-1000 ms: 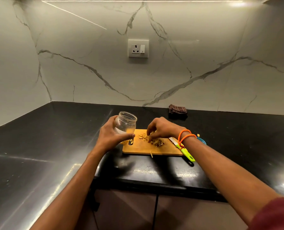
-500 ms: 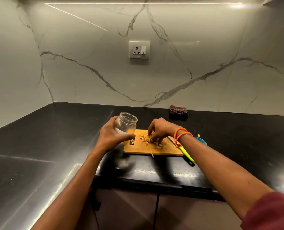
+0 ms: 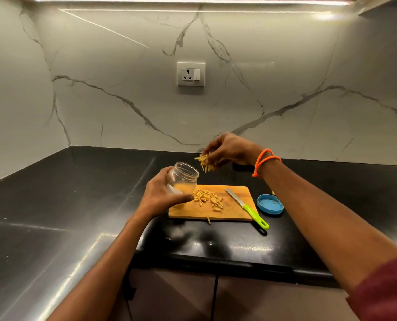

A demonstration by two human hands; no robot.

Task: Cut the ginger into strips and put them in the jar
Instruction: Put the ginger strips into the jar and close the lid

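we grip the jar in our left hand, tilted toward the right hand, whose fingers pinch ginger strips above its mouth, so they fall in; more strips lie on the cutting board.

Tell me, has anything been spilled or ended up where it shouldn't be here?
Yes, slightly. One ginger strip hangs off the front edge of the cutting board onto the black counter. A small yellowish bit, perhaps ginger, lies on the counter behind the blue lid. Nothing looks damaged.
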